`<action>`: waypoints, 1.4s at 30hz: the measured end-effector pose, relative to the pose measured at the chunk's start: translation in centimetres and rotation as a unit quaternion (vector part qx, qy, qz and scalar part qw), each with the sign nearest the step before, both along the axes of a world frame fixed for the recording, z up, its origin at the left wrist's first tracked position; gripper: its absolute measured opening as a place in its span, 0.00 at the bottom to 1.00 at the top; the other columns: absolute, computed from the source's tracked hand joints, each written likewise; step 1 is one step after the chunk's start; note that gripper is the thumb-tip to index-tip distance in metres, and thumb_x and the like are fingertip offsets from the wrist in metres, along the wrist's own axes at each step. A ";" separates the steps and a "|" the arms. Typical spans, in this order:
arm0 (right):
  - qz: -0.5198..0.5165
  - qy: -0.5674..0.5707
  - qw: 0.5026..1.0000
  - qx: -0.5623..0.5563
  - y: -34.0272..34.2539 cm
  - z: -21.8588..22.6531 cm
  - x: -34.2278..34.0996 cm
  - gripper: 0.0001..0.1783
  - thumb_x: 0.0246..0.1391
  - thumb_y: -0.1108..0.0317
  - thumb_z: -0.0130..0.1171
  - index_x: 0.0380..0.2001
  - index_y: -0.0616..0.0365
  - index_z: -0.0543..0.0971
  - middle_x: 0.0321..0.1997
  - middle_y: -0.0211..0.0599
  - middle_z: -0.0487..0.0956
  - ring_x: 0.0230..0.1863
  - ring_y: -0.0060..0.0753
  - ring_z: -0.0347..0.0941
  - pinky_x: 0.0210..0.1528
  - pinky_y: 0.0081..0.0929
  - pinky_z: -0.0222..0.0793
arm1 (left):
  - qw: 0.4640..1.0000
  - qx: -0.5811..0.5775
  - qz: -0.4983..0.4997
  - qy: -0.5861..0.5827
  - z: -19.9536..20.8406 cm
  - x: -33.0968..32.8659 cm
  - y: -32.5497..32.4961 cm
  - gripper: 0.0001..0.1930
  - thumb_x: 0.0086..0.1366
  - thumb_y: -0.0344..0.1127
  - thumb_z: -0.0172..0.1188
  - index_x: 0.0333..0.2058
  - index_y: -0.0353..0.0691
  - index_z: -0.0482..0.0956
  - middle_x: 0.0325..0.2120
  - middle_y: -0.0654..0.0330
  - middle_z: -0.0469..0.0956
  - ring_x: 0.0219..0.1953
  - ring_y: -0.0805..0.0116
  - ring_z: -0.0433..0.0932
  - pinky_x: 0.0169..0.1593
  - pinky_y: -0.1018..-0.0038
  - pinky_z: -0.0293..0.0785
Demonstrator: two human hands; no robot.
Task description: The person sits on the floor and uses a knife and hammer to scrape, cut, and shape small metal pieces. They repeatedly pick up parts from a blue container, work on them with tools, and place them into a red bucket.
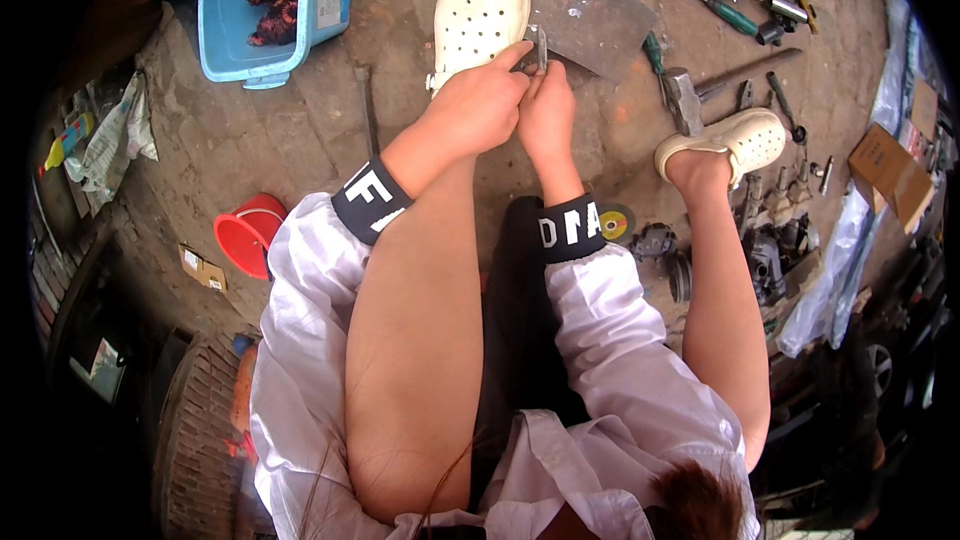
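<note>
Bringing both hands close together over the dusty brown floor [310, 135], we hold a small, thin grey metal piece [542, 48] up at the fingertips of our right hand [548, 105], thumb and fingers pinching its lower end. Our left hand [470, 105] is curled right beside it, index finger reaching toward the piece; we cannot tell whether that finger touches it. Just beyond our left hand we see a cream perforated clog [478, 15] on our foot, and beyond our right hand a flat, dark grey sheet [590, 15] lies on the floor. Left of our hands lies a thin, dark metal rod [368, 105], with a light-blue plastic tub [222, 5] farther off, ahead. Right of our hands we have a steel-headed hammer [684, 103] and, farther ahead, a green-handled screwdriver [732, 17]. Behind our left hand stands a red plastic bucket [243, 240].
</note>
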State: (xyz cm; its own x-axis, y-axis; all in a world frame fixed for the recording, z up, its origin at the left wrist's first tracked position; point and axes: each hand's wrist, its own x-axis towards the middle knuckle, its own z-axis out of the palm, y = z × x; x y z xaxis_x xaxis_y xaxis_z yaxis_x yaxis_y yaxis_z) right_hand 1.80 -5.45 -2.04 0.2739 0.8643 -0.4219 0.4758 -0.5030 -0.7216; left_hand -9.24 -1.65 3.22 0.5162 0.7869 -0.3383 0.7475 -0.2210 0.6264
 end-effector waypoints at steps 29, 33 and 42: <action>-0.026 0.035 0.999 -0.027 0.3 1.2 -1.1 0.09 0.57 0.72 0.45 0.27 0.68 0.65 0.26 0.56 0.76 0.28 0.53 0.74 0.31 0.41 0.67 | 0.998 -0.038 -0.054 0.021 0.3 -0.3 0.7 0.17 0.49 0.26 0.55 0.41 0.36 0.79 0.56 0.54 0.68 0.38 0.54 0.79 0.40 0.63 0.76; -0.022 0.049 0.998 -0.024 0.5 1.1 -0.7 0.11 0.58 0.70 0.45 0.26 0.68 0.66 0.26 0.59 0.76 0.29 0.55 0.74 0.32 0.43 0.67 | 0.999 -0.019 -0.046 0.012 0.0 -0.1 0.7 0.17 0.49 0.25 0.55 0.40 0.36 0.79 0.56 0.53 0.68 0.40 0.53 0.78 0.41 0.64 0.76; 0.002 0.046 0.999 0.000 0.6 0.1 -0.3 0.12 0.57 0.68 0.46 0.26 0.69 0.67 0.27 0.60 0.75 0.30 0.57 0.74 0.33 0.44 0.67 | 0.999 0.005 -0.031 0.000 0.0 0.4 0.6 0.07 0.49 0.25 0.53 0.27 0.35 0.80 0.55 0.54 0.70 0.40 0.52 0.78 0.42 0.62 0.74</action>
State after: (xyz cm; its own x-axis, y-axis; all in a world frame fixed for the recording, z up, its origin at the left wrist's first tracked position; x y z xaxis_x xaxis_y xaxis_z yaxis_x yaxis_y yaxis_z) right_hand 1.51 -4.85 -1.95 0.2299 0.8651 -0.4458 0.4093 -0.5015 -0.7622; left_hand -8.87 -1.04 3.18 0.5647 0.7562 -0.3305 0.7315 -0.2733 0.6247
